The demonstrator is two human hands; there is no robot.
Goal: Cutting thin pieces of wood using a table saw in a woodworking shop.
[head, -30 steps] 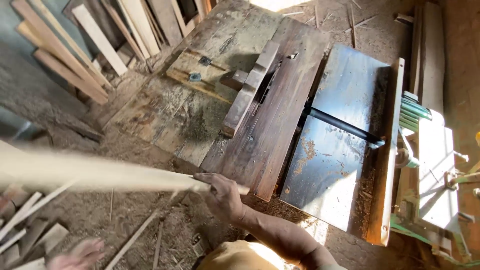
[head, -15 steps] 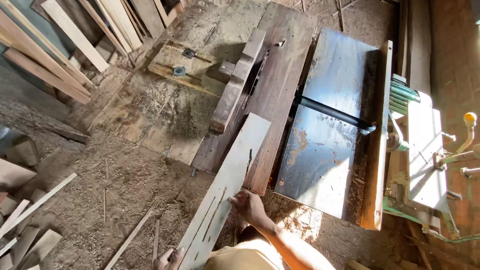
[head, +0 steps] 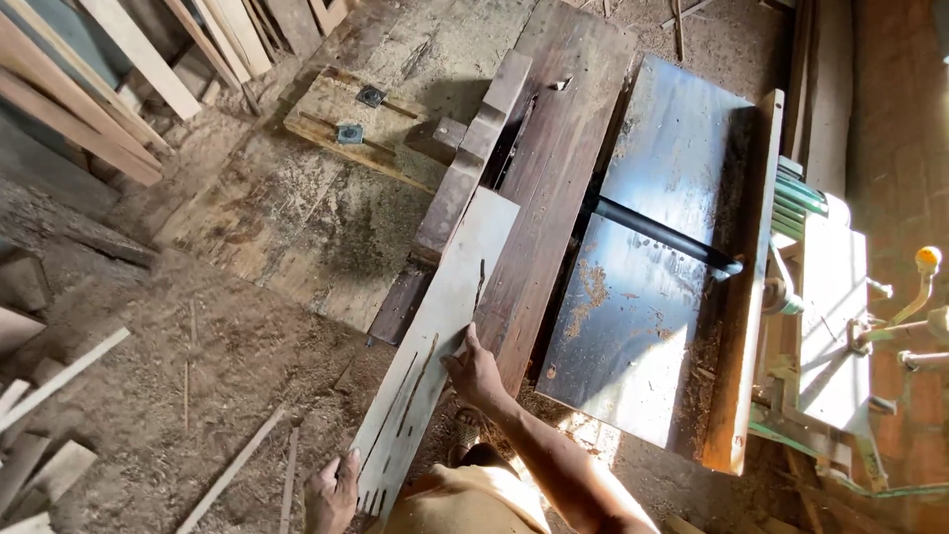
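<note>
Pale cracked plank being laid on the saw table

The long pale wooden plank [head: 435,346] is being gripped by the left hand [head: 331,491] and right hand [head: 474,371], its far end resting against the dark wooden saw table [head: 554,198] (no cut visible yet).

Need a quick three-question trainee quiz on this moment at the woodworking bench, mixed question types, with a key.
1. True or false: the pale plank is held by both hands.
2. Which hand is at the plank's near end? A) left hand B) right hand
3. Fill in: the far end of the plank lies on the dark wooden ____, beside the metal planer table.

Key:
1. True. The right hand grips the plank's right edge partway along; the left holds its near end.
2. A.
3. Bench. The far end lies next to the wooden fence block.
</note>
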